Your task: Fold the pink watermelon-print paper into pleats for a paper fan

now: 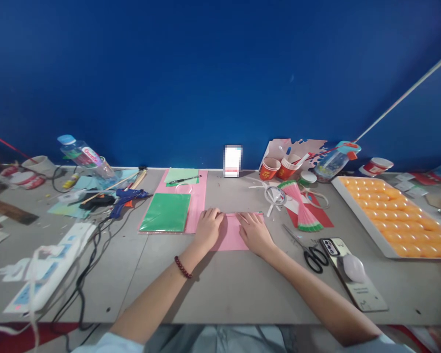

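A sheet of pink paper [232,235] lies flat on the table in front of me, with a narrow folded band along its far edge. My left hand [210,226] rests at its left side, fingers bent together over the far left corner and gripping the fold. On the right side, my right hand [255,233] lies on the sheet with its fingers stretched out and slightly apart along the same fold. Left of the sheet is a packet of green paper [167,212] on larger pink sheets. A pleated pink and green paper fan [302,208] lies to the right.
Black-handled scissors [312,255] and a phone [356,279] lie right of my right arm. Farther right is a tray of orange balls [397,220]. A blue glue gun [127,200], cables and a white power strip [51,267] occupy the left. Red paper cups [270,169] stand near the blue wall.
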The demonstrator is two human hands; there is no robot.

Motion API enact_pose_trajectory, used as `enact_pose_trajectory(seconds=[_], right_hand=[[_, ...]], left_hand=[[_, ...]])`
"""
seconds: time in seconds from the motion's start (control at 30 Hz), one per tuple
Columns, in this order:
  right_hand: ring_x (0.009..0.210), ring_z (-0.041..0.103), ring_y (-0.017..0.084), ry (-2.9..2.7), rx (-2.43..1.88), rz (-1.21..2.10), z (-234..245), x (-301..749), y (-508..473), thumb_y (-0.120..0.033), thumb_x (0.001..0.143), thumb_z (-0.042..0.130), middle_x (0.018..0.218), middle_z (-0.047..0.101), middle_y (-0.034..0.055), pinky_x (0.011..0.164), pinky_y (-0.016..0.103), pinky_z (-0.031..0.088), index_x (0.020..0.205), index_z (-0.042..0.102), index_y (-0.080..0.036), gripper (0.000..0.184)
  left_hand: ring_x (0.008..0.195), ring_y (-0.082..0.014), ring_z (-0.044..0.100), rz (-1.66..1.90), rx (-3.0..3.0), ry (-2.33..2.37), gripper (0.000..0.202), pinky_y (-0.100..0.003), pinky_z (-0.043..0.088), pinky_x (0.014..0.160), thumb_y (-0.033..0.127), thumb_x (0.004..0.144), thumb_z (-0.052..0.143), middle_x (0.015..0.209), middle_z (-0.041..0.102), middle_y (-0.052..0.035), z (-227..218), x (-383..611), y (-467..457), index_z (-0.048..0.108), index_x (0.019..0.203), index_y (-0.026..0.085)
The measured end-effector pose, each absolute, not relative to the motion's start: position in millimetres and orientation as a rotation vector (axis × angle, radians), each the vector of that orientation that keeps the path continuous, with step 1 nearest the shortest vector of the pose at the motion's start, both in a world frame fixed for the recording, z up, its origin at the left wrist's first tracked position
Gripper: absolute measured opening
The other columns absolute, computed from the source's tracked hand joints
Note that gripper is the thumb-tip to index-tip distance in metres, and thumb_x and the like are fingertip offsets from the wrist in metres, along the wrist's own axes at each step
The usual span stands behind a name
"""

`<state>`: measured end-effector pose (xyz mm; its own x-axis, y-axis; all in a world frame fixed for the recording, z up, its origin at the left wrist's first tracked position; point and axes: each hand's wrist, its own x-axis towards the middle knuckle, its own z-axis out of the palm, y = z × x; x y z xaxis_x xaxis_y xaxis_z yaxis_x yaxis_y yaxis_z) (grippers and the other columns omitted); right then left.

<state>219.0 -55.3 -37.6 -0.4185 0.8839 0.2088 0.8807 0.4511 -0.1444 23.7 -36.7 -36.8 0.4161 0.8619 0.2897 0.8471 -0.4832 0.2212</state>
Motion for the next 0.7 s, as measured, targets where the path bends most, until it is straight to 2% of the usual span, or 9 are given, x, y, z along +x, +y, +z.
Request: enact_pose_trajectory(seconds=[0.17,0.3,0.53,0.7], right_hand=[[0.106,0.053,0.021,-2.285,-1.57,0.022,-37,230,-47,-0.02,0.093,0.042,0.117,0.062,0.0101,0.094,0.038,0.037,0.121,0.059,-0.018,0.032],[0.1,0.055,0.021,-2.255,-1.611,0.01,-36,242,-43,-0.02,0.093,0.043,0.106,0.066,0.0072,0.089,0.038,0.036,0.104,0.067,-0.023,0.026],[0.097,0.056,0.02,-2.161,-1.568,0.172,-37,248,-42,-0.021,0.091,0.045,0.1,0.066,0.0063,0.09,0.037,0.034,0.094,0.067,-0.022,0.022],[0.092,0.059,0.019,-2.132,-1.537,0.275,-34,251,-41,-0.021,0.09,0.047,0.093,0.07,0.0032,0.093,0.037,0.033,0.086,0.064,-0.021,0.018]], left_hand=[[0.094,-0.0209,0.051,0.562,2.581,1.556,0.023,-0.036,0.04,0.085,0.005,0.086,0.045,0.098,0.059,-0.0054,-33,23,-38,0.062,0.094,0.019],[0.093,-0.02,0.052,0.583,2.484,1.531,0.025,-0.034,0.041,0.084,0.002,0.082,0.048,0.096,0.058,-0.0039,-31,23,-39,0.059,0.094,0.02],[0.087,-0.0177,0.058,0.662,2.362,1.431,0.024,-0.031,0.045,0.078,0.001,0.08,0.048,0.092,0.061,-0.0029,-31,21,-39,0.059,0.09,0.02],[0.088,-0.0181,0.059,0.659,2.339,1.403,0.023,-0.031,0.044,0.079,0.004,0.081,0.051,0.089,0.066,-0.0022,-26,22,-41,0.063,0.091,0.021]])
